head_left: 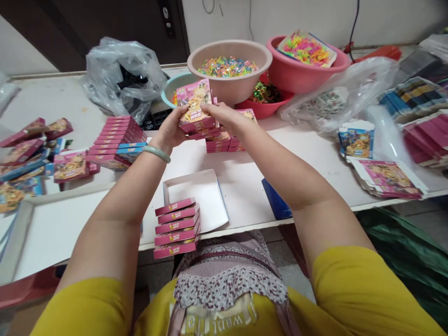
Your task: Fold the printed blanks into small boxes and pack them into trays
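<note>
White table (pixel 252 186), left hand (pixel 172 131) and right hand (pixel 224 116) grip small pink boxes (pixel 196 109) between them, seemingly several.

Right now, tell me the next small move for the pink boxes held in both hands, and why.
Probably bring the small stack of pink printed cardboard boxes down toward the open white cardboard tray. The left hand and right hand hold it raised above the table, while five matching pink boxes already fill the tray's near end, leaving bare space behind.

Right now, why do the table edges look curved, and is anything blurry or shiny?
Head view: wide lens bows the table edge; light is soft and even; the stack of pink boxes between left hand and right hand is sharp; the clear plastic bag shows glare.
</note>
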`<action>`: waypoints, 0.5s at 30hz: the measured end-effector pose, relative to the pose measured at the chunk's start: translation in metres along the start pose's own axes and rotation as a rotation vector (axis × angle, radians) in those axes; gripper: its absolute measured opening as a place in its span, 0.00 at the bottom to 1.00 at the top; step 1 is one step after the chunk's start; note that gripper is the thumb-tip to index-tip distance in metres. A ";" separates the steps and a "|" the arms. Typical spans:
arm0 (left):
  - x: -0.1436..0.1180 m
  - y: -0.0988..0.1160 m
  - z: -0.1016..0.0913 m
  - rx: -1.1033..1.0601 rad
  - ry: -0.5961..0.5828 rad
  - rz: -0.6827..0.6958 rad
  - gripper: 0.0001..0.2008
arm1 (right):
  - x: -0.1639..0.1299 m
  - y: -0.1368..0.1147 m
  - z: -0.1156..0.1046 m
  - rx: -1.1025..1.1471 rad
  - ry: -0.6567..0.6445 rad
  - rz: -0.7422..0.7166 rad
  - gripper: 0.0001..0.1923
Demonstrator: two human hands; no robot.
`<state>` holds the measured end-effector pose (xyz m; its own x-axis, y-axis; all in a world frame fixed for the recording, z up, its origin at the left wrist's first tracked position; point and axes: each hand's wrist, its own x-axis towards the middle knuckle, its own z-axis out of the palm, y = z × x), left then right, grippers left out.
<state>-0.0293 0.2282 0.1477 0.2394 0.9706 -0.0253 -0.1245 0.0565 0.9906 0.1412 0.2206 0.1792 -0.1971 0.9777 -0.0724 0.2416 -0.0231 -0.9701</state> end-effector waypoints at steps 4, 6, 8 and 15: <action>-0.036 -0.002 -0.041 0.118 -0.032 0.113 0.28 | 0.001 0.031 0.035 -0.021 -0.086 -0.304 0.48; -0.055 -0.017 -0.063 0.214 -0.072 0.135 0.32 | 0.001 0.057 0.055 -0.050 -0.163 -0.383 0.60; -0.068 -0.038 -0.080 0.343 -0.091 0.151 0.40 | 0.002 0.084 0.072 -0.054 -0.243 -0.412 0.68; -0.053 -0.109 -0.102 0.555 -0.001 0.279 0.60 | 0.027 0.137 0.093 -0.084 -0.295 -0.492 0.76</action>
<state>-0.1263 0.1943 0.0273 0.2707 0.9310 0.2450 0.3368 -0.3300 0.8819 0.0807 0.2247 0.0227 -0.5590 0.7694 0.3091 0.1264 0.4475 -0.8853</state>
